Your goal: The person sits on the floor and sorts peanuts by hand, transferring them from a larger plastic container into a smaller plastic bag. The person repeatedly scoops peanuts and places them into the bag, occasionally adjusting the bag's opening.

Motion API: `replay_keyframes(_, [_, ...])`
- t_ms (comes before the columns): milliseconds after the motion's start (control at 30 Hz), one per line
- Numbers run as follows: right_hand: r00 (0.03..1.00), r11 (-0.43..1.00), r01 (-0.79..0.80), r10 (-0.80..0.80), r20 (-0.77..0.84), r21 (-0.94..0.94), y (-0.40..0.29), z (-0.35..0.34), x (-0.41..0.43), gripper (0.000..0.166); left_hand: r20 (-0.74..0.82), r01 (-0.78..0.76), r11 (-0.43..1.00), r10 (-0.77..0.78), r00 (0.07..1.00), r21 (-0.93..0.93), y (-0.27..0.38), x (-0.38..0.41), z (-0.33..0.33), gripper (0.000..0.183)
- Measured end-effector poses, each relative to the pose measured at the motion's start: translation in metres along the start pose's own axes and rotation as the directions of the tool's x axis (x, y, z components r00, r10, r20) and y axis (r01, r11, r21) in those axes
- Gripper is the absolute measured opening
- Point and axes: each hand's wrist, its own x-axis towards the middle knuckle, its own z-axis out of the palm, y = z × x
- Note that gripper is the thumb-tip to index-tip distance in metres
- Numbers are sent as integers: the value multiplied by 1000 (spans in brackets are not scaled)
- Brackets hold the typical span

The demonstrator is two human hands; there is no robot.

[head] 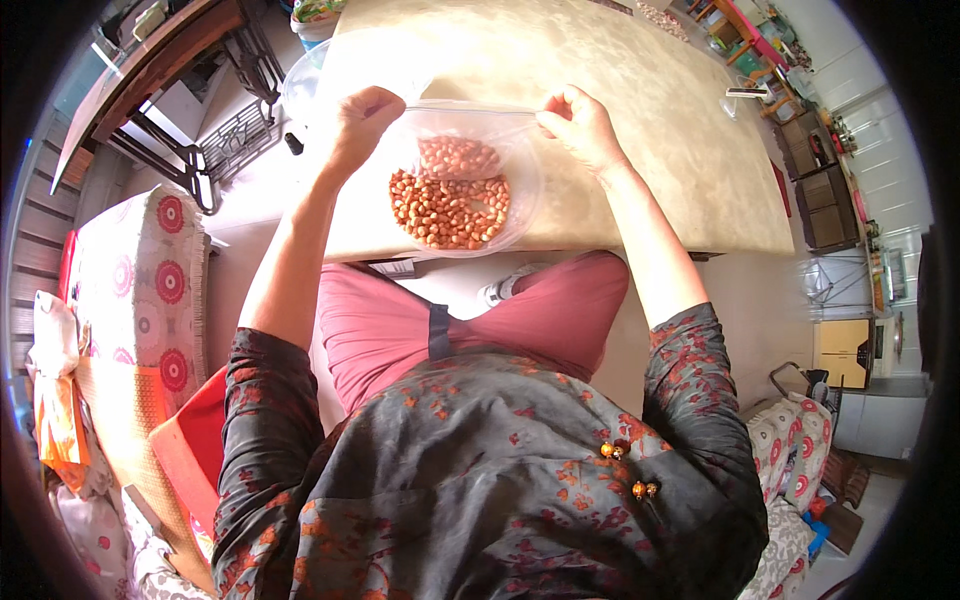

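Note:
Between my hands stretches a clear zip bag (517,142) with reddish-skinned peanuts (459,156) gathered inside it. My left hand (361,124) pinches one end of the bag's top edge. At the opposite end, the fingers of my right hand (579,124) grip the other corner, so the zip strip is drawn straight. Beneath and in front of the bag, a translucent round plastic container (525,214) holds loose peanuts (442,214). Whether the zip is fully sealed cannot be made out.
The container sits at the near edge of a pale marbled table (660,180). Another clear plastic container (300,79) is beyond my left hand, overlapping the table's left edge. A patterned cloth-covered seat (142,277) stands left, near a sewing-machine stand (232,142). A phone-like object (746,92) is at far right.

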Motion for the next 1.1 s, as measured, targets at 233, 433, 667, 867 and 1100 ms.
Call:
replay_keyframes(233, [991,770,-68,125,-46,634,-5,1,-2,10,-29,-27,999,28,999,35,-10,-7,-3,7])
replay_keyframes(433, [990,926,-90,125,-72,366,2,1,-6,28,-25,36,999,-37,999,-23,-18,-16,-1,6])
replay_keyframes(667, [999,987,43,-41,21,-152,-9,21,-10,17,-13,24,995,-25,1000,-100,-6,-16,3,4])
replay_keyframes(867, [1000,972,21,-25,14,235,0,17,-8,6,20,-20,994,22,1000,-105,-4,-15,-7,17])
replay_keyframes(1100, [994,677,-109,76,78,728,2,16,-10,3,-22,33,902,-48,999,-431,20,-18,-4,14])
